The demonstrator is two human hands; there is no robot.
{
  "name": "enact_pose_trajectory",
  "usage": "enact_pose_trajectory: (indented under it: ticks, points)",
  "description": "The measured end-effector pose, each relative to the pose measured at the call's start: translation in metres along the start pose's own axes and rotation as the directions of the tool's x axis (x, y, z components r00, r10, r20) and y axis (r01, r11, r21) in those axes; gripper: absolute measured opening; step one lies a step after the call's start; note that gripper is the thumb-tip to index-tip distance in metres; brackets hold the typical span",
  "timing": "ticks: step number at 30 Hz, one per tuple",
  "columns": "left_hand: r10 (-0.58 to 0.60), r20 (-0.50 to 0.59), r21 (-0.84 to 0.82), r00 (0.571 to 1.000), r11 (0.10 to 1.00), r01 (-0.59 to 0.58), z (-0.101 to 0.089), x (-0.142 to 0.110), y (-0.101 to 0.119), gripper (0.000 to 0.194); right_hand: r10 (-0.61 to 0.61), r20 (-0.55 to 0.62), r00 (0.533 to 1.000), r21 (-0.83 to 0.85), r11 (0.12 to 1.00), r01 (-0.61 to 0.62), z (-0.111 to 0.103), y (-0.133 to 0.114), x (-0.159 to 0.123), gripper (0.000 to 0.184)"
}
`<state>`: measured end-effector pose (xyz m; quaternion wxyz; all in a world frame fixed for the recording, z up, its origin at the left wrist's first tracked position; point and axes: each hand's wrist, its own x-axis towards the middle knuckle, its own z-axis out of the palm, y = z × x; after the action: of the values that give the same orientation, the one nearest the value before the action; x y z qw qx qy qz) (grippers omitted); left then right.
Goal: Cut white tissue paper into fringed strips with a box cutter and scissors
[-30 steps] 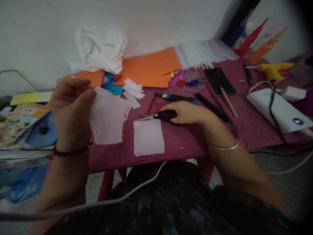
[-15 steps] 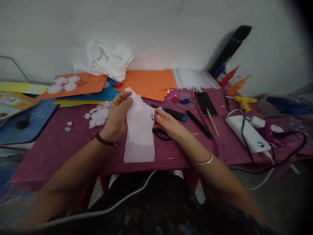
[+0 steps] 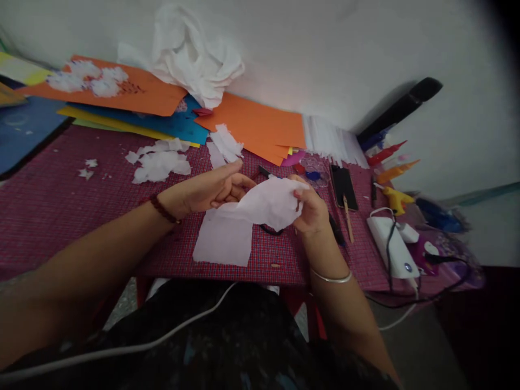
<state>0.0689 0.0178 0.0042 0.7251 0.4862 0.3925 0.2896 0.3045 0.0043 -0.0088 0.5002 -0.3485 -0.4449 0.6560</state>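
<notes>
A torn piece of thin white tissue paper [image 3: 274, 201] hangs folded above the table. My right hand [image 3: 312, 208] pinches its right end between thumb and fingers. At the other end is my left hand [image 3: 223, 189], its thumb stretched out apart from half-curled fingers, which lie against or just beside the paper's edge; contact is hard to judge. Below, a squarish tissue piece [image 3: 223, 241] lies flat near the table's front edge, its upper part covered by the held sheet. Black scissors [image 3: 271, 230] lie mostly hidden beneath the paper, one handle loop showing.
Tissue scraps [image 3: 160, 162] lie to the left. Behind are orange sheets [image 3: 255, 124], crumpled white cloth [image 3: 195, 54] and an orange card [image 3: 154, 95] with white paper flowers. To the right are a phone [image 3: 343, 187], a yellow glue gun [image 3: 397, 199] and a white power bank [image 3: 392, 244] with cables.
The scissors have left my right hand and lie on the table. The torn tissue has passed from my left hand to my right and swung rightward. The camera view has tilted.
</notes>
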Motion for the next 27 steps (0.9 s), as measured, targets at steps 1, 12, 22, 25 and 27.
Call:
enact_pose_trajectory:
  ticks: [1,12,22,25,27]
  points:
    - [-0.016,0.059,0.0,0.998,1.0,0.016,0.001,0.003,-0.006,0.066,0.009,0.018,1.0,-0.006,1.0,-0.009,0.0,0.0,-0.002,0.041]
    - [0.1,0.207,-0.352,0.973,0.936,-0.022,0.01,0.001,-0.021,0.027,-0.028,0.11,0.994,-0.041,0.999,0.033,-0.006,-0.001,-0.006,0.041]
    - [0.015,0.093,-0.204,0.996,0.979,0.004,0.02,-0.004,-0.015,0.027,-0.03,0.088,0.996,-0.123,0.992,0.041,-0.013,0.006,0.002,0.044]
    - [0.06,-0.084,-0.216,0.995,0.973,-0.077,0.021,-0.001,-0.017,0.025,-0.044,0.072,0.996,-0.111,0.992,0.052,-0.01,0.006,0.003,0.04]
    - [0.128,-0.229,-0.256,0.965,0.949,-0.186,0.021,0.003,-0.019,0.028,-0.057,0.044,0.997,-0.09,0.994,0.061,-0.007,0.007,0.004,0.048]
